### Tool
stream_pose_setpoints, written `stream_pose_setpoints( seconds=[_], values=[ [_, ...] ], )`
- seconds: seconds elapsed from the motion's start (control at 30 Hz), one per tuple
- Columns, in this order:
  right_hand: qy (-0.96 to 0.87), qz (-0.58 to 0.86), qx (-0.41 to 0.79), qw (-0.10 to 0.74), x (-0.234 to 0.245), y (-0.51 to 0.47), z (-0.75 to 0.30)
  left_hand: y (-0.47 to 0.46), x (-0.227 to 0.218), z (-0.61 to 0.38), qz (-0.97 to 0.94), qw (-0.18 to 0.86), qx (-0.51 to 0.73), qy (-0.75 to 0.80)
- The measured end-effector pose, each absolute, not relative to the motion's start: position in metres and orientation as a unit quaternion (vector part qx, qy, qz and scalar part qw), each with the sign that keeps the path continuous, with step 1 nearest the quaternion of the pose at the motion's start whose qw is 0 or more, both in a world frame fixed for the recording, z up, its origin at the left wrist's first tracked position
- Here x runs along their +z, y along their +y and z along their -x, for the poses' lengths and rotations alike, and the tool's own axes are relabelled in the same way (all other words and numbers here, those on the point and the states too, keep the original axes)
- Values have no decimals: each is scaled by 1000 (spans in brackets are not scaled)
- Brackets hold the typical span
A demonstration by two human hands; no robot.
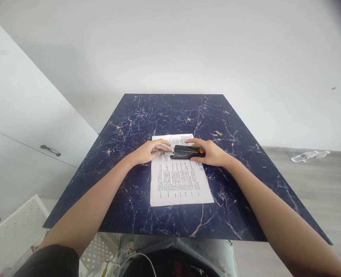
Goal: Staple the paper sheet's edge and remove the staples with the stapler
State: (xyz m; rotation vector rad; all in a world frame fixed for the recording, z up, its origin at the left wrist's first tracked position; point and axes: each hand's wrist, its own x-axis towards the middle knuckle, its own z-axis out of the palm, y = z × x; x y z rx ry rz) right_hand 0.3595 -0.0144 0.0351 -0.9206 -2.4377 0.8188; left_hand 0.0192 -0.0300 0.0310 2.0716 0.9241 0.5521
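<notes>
A black stapler (185, 152) with an orange part at its back end lies sideways above a printed sheet of paper (178, 181). My right hand (212, 152) is closed round the stapler's back end, thumb on the near side and fingers on the far side. At the stapler's front end, my left hand (147, 152) has its fingers bent together over the paper's left edge. Something small seems to be between the left fingertips, too small to make out. The hands and the stapler cover part of the upper text.
The dark blue marbled table (132, 215) meets a white wall. A small dark grey piece (218, 133) lies right of the paper. White cabinets (29, 115) and a white perforated basket (17, 227) stand left. A clear plastic wrapper (309, 156) is on the floor at right.
</notes>
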Motion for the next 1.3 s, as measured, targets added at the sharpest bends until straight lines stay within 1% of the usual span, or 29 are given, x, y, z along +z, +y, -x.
stream_pose_setpoints(
  seconds=[0.1, 0.17, 0.3, 0.4, 0.77, 0.97, 1.1, 1.17, 1.3],
  values=[
    [-865, 339, 307, 205, 35, -12, -363, -30, 29, -22, -823, 393, 205, 356],
    [-865, 339, 310, 202, 36, -12, -363, -31, 27, -26, -824, 378, 223, 359],
    [-868, 339, 303, 199, 39, -18, -355, -32, 20, -37, -831, 306, 296, 358],
    [-868, 339, 304, 196, 40, -24, -347, -33, 16, -43, -840, 272, 323, 341],
    [-870, 342, 278, 220, 32, -28, -335, -39, 19, -50, -820, 244, 341, 390],
    [-880, 342, 250, 215, 32, -30, -332, -38, 19, -49, -812, 242, 342, 406],
    [-884, 329, 211, 255, 31, -36, -325, -38, 21, -47, -817, 233, 342, 402],
    [-882, 328, 213, 262, 31, -38, -321, -37, 21, -46, -806, 217, 365, 412],
    [-880, 342, 218, 247, 33, -40, -317, -30, 16, -42, -740, 196, 428, 480]
  ],
)
